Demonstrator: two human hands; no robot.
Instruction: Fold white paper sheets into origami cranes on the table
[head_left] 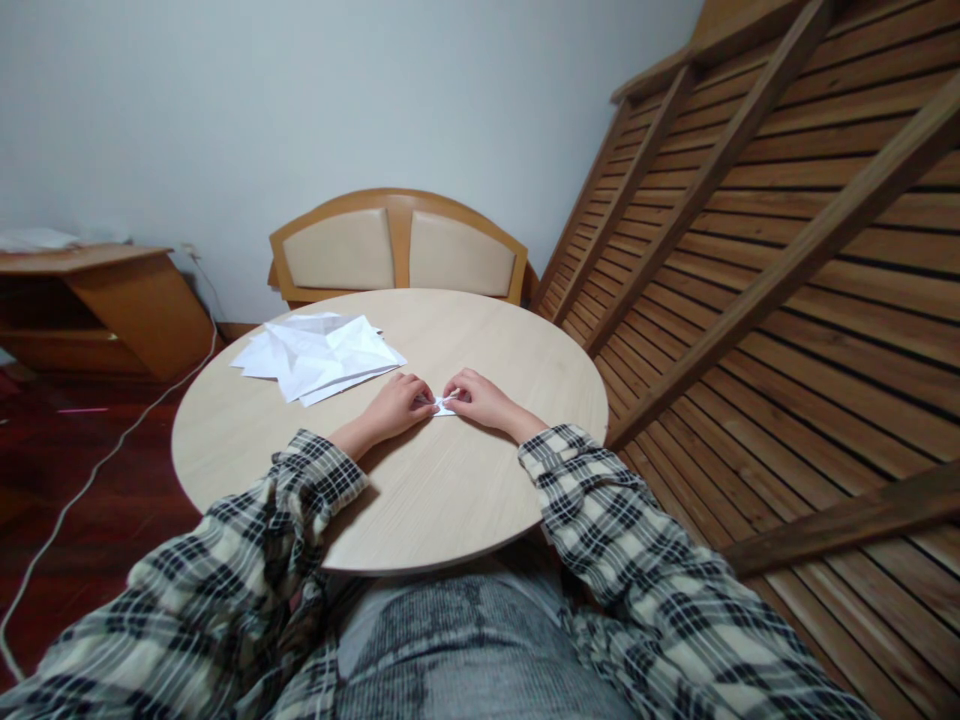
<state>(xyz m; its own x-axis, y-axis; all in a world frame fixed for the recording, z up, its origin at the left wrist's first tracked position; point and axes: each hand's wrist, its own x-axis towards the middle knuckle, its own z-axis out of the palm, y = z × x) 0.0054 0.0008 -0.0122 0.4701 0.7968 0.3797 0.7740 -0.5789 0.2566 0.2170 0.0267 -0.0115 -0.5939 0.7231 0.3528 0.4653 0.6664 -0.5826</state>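
A small piece of folded white paper (pixel 444 409) lies at the middle of the round wooden table (pixel 450 500), between my two hands. My left hand (pixel 401 405) pinches its left side, thumb and fingers pressed together. On the other side my right hand (pixel 480 400) grips the paper's right part with bent fingers. Most of the folded paper is hidden behind my fingers, so its full shape does not show. Beyond my left hand lies a stack of creased white paper sheets (pixel 322 355), apart from both hands.
A headboard with two cream panels (pixel 341 252) stands behind the table against the wall. Large wooden slats (pixel 750 300) lean along the right side. At the left are a low wooden cabinet (pixel 142 300) and a white cable (pixel 105 465) running across the dark red floor.
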